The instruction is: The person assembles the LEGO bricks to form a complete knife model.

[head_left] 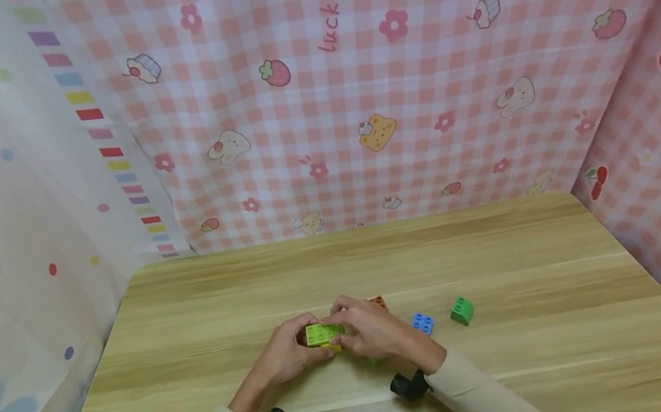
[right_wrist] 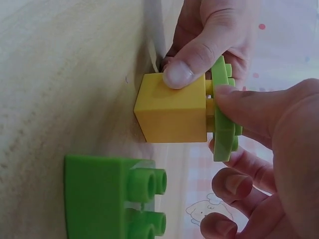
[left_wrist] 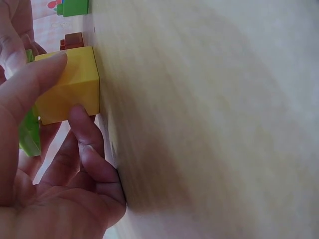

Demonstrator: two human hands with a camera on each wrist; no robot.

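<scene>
My left hand [head_left: 286,354] grips a yellow building block [right_wrist: 172,112], its thumb lying on one side and its fingers on the other. Over the block's studded top sits a flat lime-green plate [right_wrist: 224,137], and in the right wrist view the yellow studs show in a narrow gap between the two. With thumb and fingers my right hand [head_left: 374,328] pinches the plate's edge. The plate sticks out past the block toward the left palm in the left wrist view. Close beside the right hand, a green block [right_wrist: 94,194] stands on the table with studs up.
Right of the hands, a blue block [head_left: 423,324] and a green block with a curved side [head_left: 463,312] lie on the wooden table [head_left: 527,362]. An orange-brown block [head_left: 377,302] is partly hidden behind the right hand. Patterned cloth [head_left: 328,111] hangs at the table's back and sides.
</scene>
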